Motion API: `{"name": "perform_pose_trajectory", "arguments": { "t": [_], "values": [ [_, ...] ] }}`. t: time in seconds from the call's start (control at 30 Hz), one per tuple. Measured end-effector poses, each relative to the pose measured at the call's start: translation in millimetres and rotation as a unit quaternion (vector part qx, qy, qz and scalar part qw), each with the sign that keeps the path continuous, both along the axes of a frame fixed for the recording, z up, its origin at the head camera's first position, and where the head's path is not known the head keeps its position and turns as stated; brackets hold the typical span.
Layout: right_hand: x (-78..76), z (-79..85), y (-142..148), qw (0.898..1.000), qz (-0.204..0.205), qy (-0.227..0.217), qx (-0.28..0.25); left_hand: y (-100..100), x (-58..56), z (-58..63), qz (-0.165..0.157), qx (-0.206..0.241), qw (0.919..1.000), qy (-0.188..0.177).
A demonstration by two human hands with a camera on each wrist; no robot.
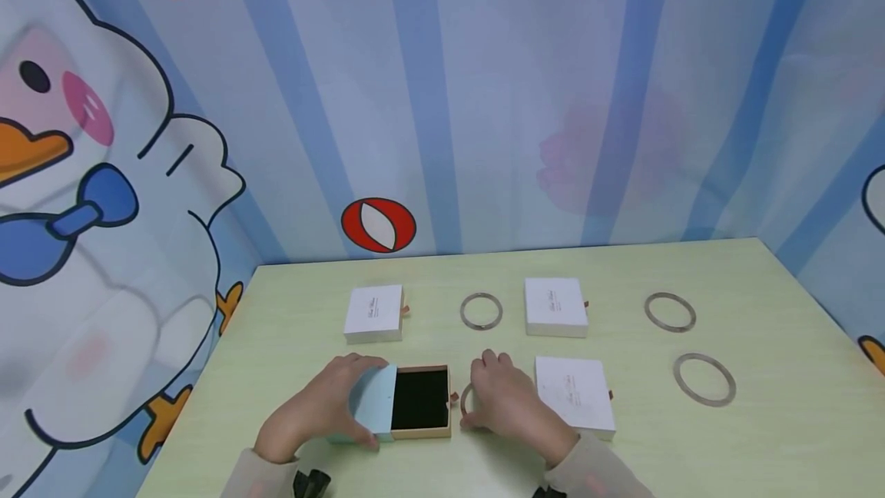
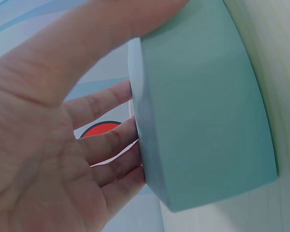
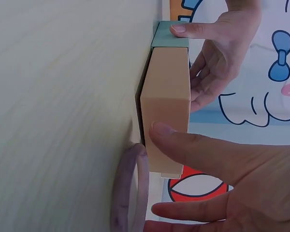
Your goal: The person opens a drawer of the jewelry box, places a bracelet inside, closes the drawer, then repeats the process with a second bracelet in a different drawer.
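My left hand (image 1: 321, 406) holds the light blue sleeve of a small drawer-style gift box (image 1: 373, 403), thumb on the near side and fingers on the far side. Its tan drawer (image 1: 423, 434) is slid out to the right, showing a black lining. In the left wrist view, the fingertips meet the edge of the pale blue-green sleeve (image 2: 208, 111). Just right of the drawer, my right hand (image 1: 508, 402) is over a bangle (image 1: 465, 400), partly hiding it. The right wrist view shows this bangle (image 3: 120, 193) near the drawer's end, with thumb and fingers spread apart beside it.
A white box (image 1: 574, 394) lies right beside my right hand. Two more white boxes (image 1: 375, 312) (image 1: 555, 306) form a back row with a bangle (image 1: 481, 312) between them. Two bangles (image 1: 670, 312) (image 1: 704, 380) lie at the right. A printed cloth backdrop (image 1: 498, 98) borders the table.
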State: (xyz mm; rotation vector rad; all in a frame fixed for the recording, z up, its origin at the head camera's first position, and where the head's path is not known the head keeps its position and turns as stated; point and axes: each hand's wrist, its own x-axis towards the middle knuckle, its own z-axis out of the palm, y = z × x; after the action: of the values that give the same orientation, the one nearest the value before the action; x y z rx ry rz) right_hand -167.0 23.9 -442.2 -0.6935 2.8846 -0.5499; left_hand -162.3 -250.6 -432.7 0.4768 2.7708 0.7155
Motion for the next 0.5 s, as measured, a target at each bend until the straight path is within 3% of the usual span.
{"name": "perform_pose_trajectory", "arguments": {
  "t": [0.5],
  "values": [
    [2.0, -3.5, -0.2, 1.000, -0.009, -0.011, -0.005, 1.1, 1.3, 1.7, 0.003, 0.003, 1.0000, -0.002]
  ]
}}
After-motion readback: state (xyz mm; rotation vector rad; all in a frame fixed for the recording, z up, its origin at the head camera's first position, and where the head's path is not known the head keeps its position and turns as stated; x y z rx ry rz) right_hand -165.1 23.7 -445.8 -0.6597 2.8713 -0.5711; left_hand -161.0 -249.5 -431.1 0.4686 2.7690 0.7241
